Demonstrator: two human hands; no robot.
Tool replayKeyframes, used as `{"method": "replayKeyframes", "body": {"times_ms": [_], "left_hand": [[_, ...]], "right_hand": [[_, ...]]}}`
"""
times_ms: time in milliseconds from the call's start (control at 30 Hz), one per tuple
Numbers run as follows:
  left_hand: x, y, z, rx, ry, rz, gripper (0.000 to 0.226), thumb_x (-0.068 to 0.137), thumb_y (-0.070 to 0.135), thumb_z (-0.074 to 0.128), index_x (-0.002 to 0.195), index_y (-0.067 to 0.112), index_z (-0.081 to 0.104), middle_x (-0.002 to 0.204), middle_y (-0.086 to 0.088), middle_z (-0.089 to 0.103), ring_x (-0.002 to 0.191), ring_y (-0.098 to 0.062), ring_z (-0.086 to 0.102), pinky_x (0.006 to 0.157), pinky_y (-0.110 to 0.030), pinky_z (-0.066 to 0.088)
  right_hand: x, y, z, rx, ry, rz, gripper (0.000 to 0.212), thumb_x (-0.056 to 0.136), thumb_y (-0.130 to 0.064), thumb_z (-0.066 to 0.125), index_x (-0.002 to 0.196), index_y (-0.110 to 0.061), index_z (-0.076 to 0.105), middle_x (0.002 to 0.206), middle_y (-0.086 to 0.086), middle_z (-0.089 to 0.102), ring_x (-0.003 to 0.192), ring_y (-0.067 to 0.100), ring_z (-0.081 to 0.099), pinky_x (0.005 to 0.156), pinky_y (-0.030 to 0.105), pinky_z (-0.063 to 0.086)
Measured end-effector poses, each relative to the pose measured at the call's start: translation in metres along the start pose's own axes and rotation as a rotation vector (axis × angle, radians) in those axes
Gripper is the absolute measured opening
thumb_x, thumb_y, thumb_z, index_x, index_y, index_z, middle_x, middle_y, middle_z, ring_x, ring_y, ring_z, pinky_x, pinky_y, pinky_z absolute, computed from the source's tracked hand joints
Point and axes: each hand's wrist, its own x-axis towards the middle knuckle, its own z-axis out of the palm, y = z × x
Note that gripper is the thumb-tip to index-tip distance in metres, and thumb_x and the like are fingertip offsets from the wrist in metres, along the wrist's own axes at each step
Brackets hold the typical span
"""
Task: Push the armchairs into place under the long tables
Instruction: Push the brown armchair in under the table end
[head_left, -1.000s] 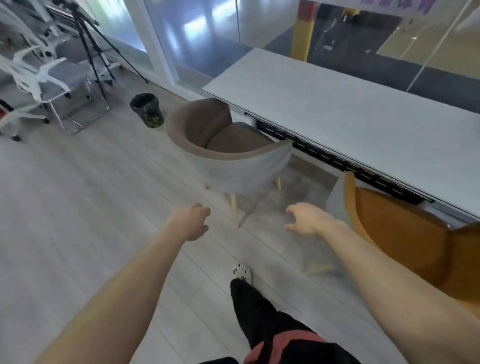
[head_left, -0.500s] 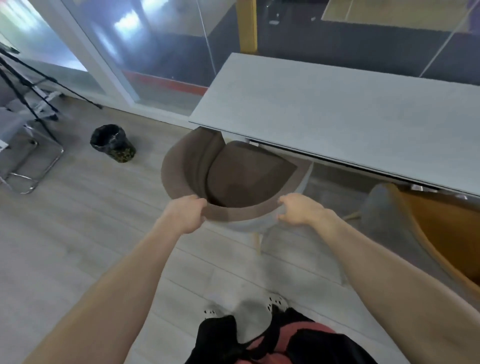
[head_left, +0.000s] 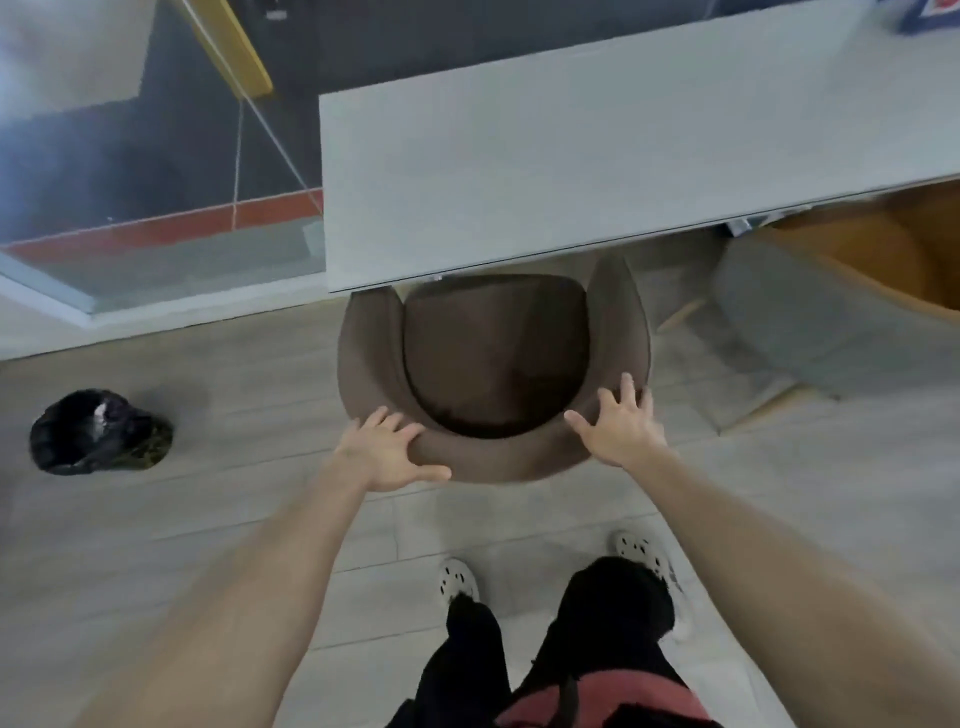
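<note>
Nearest, the left hand (head_left: 387, 452) and right hand (head_left: 621, 428) lie flat, fingers spread wide, on the curved back rim of the brown armchair (head_left: 493, 364). Its open front faces away, its front edge tucked under the long grey table (head_left: 597, 156). Beside it stands an orange armchair (head_left: 857, 280). Pale plank floor (head_left: 182, 519), black bin (head_left: 98, 434) at left, glass wall (head_left: 156, 156) beyond.

The front of the brown armchair (head_left: 493, 364) is hidden under the table (head_left: 597, 171), and its legs are covered by its own seat. The table is cut off by the right and top edges. The orange armchair (head_left: 857, 280) is partly concealed beneath the table and cropped at the right. The contents of the black bin (head_left: 98, 434) are too blurred to be told.
</note>
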Motion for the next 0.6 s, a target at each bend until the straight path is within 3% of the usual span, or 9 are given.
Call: {"method": "replayKeyframes", "body": {"times_ms": [100,233,333,433,533,600], "left_hand": [[0.023,-0.010,0.020,0.067,0.013,0.122,0.134,0.057,0.106,0.053,0.168,0.039,0.023,0.179,0.001,0.018,0.167,-0.027,0.000,0.131,-0.066,-0.004],[0.044,-0.012,0.046,-0.050,0.207,0.171,0.107,0.057,0.090,0.063,0.153,0.045,0.045,0.160,0.005,0.044,0.162,-0.030,0.016,0.126,-0.070,-0.015],[0.048,-0.013,0.052,-0.074,0.349,0.236,0.100,0.053,0.092,0.054,0.142,0.046,0.058,0.144,0.010,0.058,0.154,-0.028,0.032,0.126,-0.071,-0.010],[0.046,-0.015,0.061,-0.092,0.468,0.252,0.088,0.057,0.089,0.062,0.134,0.045,0.065,0.131,0.013,0.063,0.145,-0.025,0.042,0.126,-0.073,-0.005],[0.046,-0.013,0.060,-0.116,0.498,0.245,0.089,0.058,0.093,0.061,0.132,0.043,0.068,0.126,0.012,0.064,0.140,-0.025,0.045,0.127,-0.072,-0.008],[0.045,-0.009,0.060,-0.131,0.493,0.232,0.093,0.056,0.097,0.057,0.130,0.042,0.069,0.124,0.011,0.065,0.138,-0.026,0.045,0.126,-0.071,-0.010]], "right_hand": [[-0.005,-0.018,0.031,0.186,0.032,0.131,0.093,0.102,-0.077,0.036,0.173,-0.023,0.008,0.175,0.002,-0.032,0.155,0.053,0.026,0.121,0.060,0.038],[0.001,-0.036,0.043,0.261,0.114,0.224,0.095,0.102,-0.071,0.046,0.173,-0.022,0.006,0.170,0.004,-0.042,0.147,0.061,0.030,0.116,0.056,0.038],[0.006,-0.031,0.044,0.321,0.189,0.221,0.100,0.100,-0.057,0.060,0.172,-0.020,0.003,0.173,0.003,-0.036,0.142,0.059,0.037,0.112,0.053,0.040],[0.008,-0.024,0.037,0.516,0.241,0.279,0.119,0.094,-0.044,0.074,0.171,-0.021,-0.014,0.177,0.008,-0.026,0.139,0.049,0.051,0.107,0.048,0.047],[0.010,-0.021,0.024,0.682,0.180,0.402,0.129,0.091,-0.034,0.080,0.168,-0.029,-0.024,0.175,0.020,0.009,0.136,0.045,0.056,0.108,0.049,0.049],[0.010,-0.019,0.022,0.702,0.171,0.424,0.127,0.092,-0.028,0.078,0.168,-0.033,-0.024,0.172,0.021,0.020,0.134,0.044,0.057,0.108,0.049,0.050]]}}
